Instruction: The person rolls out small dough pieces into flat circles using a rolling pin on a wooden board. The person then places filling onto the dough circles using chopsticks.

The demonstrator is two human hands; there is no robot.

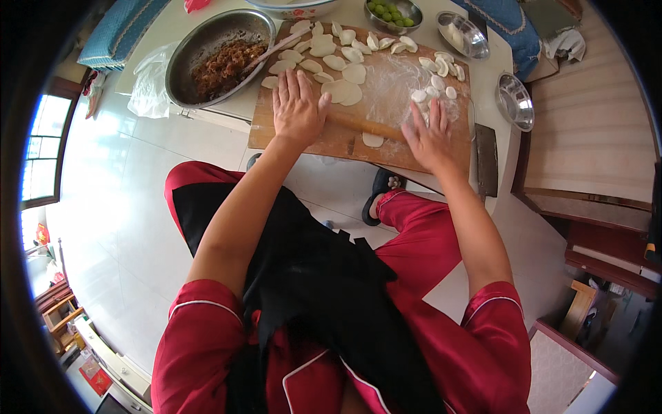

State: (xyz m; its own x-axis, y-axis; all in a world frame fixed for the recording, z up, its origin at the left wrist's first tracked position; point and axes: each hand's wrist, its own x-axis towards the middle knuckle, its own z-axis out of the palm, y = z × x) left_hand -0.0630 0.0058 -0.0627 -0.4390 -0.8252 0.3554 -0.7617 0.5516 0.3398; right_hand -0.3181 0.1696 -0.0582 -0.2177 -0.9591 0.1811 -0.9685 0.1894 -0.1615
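Note:
A wooden rolling pin (367, 126) lies across a floured wooden board (331, 142). My left hand (299, 111) rests flat over its left end, fingers extended; my right hand (430, 135) lies over its right end, slightly blurred. A round dough wrapper (373, 139) shows just below the pin. Above the pin lie overlapping round wrappers (339, 91), several more spread to the upper left. Small flattened dough pieces (437, 83) sit above my right hand. Folded dumplings (444, 64) are at the board's upper right and along its top edge.
A steel bowl of brown filling (227, 67) stands left of the board, with a pink stick (279, 47) resting across its rim. Beyond are a bowl of green fruit (391, 15) and a steel dish (461, 35). Another steel bowl (514, 102) and a cleaver (486, 160) lie right.

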